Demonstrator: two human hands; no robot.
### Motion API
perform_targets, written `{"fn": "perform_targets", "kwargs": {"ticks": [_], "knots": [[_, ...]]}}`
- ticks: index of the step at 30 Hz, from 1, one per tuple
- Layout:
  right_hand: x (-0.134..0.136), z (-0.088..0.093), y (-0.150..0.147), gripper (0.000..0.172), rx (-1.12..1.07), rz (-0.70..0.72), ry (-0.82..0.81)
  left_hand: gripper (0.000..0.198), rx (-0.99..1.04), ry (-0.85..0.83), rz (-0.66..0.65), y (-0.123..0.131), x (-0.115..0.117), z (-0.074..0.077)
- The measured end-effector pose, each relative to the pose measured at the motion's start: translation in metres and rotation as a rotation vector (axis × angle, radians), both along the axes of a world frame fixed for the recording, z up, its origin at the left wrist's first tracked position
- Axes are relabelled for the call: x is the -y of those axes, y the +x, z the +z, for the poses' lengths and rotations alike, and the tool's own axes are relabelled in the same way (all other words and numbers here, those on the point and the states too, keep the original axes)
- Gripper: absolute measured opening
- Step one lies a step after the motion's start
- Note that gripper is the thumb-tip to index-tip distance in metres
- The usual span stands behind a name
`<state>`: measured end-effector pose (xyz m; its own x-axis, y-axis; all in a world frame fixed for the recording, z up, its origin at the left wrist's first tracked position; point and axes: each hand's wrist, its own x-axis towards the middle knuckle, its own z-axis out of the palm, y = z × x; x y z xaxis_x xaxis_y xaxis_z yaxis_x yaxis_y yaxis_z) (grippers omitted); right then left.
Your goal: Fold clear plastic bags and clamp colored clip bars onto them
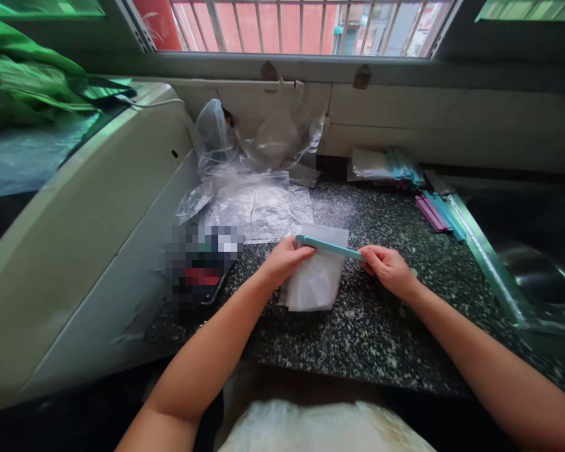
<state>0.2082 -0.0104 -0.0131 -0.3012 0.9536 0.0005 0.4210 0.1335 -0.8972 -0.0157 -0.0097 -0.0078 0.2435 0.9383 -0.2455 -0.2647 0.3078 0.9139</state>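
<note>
A light-blue bag sealing clip [332, 245] slants across the upper part of a translucent white plastic bag [315, 282]. My left hand [287, 260] is closed on the clip's left end, its thumb along the bag's top left corner. At the clip's right end, beyond the bag's edge, the fingertips of my right hand [387, 269] pinch it. Whether the clip is locked over the bag or only lies on it, I cannot tell. The bag's lower part hangs over or rests on the speckled dark countertop [358, 345].
Clear plastic bags [254, 201] lie behind my left hand, near a blurred-out dark item [202, 270]. More blue and purple clips [437, 213] lie beside the sink [537, 270] at right. Packed clips [400, 166] sit against the back wall. A white appliance [98, 238] borders the left.
</note>
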Motion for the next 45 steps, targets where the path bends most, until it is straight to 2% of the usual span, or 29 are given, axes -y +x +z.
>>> {"fn": "perform_targets", "kwargs": {"ticks": [6,10,14,16,21,23,25,29,36,45], "knots": [[0.002,-0.009,-0.002,0.052,0.071,-0.076,0.073,0.023,0.006,-0.011,-0.005,0.000,0.000,0.001],[0.000,-0.011,-0.001,0.052,0.094,-0.074,0.095,0.040,0.068,-0.050,0.001,0.001,-0.002,-0.002],[0.001,-0.012,-0.001,0.050,0.164,-0.054,0.186,0.051,0.054,-0.043,0.079,0.002,-0.006,-0.010],[0.001,-0.011,-0.001,0.045,0.221,-0.057,0.334,0.051,0.024,-0.027,0.117,0.002,-0.007,-0.013],[0.003,-0.005,0.002,0.024,0.458,-0.086,0.927,0.050,-0.003,-0.021,0.151,0.003,-0.007,-0.015],[0.004,-0.001,0.003,0.021,0.561,-0.054,1.074,0.049,-0.026,-0.015,0.165,0.003,-0.007,-0.016],[0.004,0.001,0.001,0.019,0.632,-0.033,1.149,0.049,-0.054,-0.002,0.163,0.003,-0.007,-0.016],[0.005,0.003,-0.004,0.017,0.705,-0.022,1.148,0.049,-0.116,0.055,0.139,0.003,-0.006,-0.018],[0.011,-0.001,-0.010,0.016,0.708,0.001,1.013,0.049,-0.182,0.122,0.103,0.003,-0.002,-0.012],[0.007,-0.005,-0.009,0.015,0.600,-0.017,1.073,0.049,-0.065,0.116,0.100,0.006,0.002,-0.008]]}}
